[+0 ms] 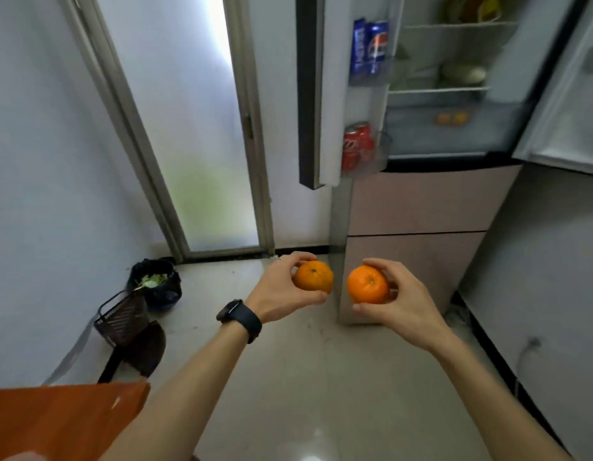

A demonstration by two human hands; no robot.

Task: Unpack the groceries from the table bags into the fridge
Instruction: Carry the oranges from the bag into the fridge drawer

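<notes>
Here, lower centre of frame: left hand (281, 289) grips left orange (314, 275), thumb under, fingers curled over top; black watch (240, 319) on wrist. Right hand (401, 294) grips right orange (367, 284) same way, just beside first, fruits apart. Both forearms stretched forward over floor. Fridge (421, 207) upper right, doors open; cans (356, 146) in door shelf. Desk (55, 424) corner lower left.
</notes>
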